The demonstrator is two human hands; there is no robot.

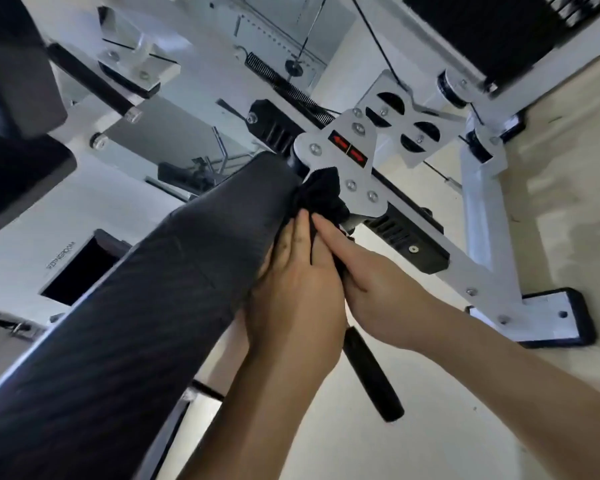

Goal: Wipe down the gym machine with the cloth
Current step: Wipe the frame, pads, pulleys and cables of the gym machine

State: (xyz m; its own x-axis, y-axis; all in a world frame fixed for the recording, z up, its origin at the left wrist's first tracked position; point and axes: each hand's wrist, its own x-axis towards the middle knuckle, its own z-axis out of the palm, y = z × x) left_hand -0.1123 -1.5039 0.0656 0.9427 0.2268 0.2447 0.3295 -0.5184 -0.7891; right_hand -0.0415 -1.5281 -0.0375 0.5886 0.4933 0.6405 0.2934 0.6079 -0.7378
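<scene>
A dark cloth [321,197] is bunched at the far end of the gym machine's long dark padded seat [160,299], just below a silver bracket plate [345,157] with red arrows. Both hands meet at the cloth. My left hand [293,292] lies against the side of the pad, its fingers reaching up onto the cloth. My right hand [357,268] grips the cloth from the right, a strand of it running between the two hands. How tightly the left fingers hold is hidden.
The white machine frame [478,216] runs diagonally to a black-capped foot [555,317] on the pale floor. A black foam handle [373,374] sticks out below my hands. Springs, cables and black pads crowd the top and left.
</scene>
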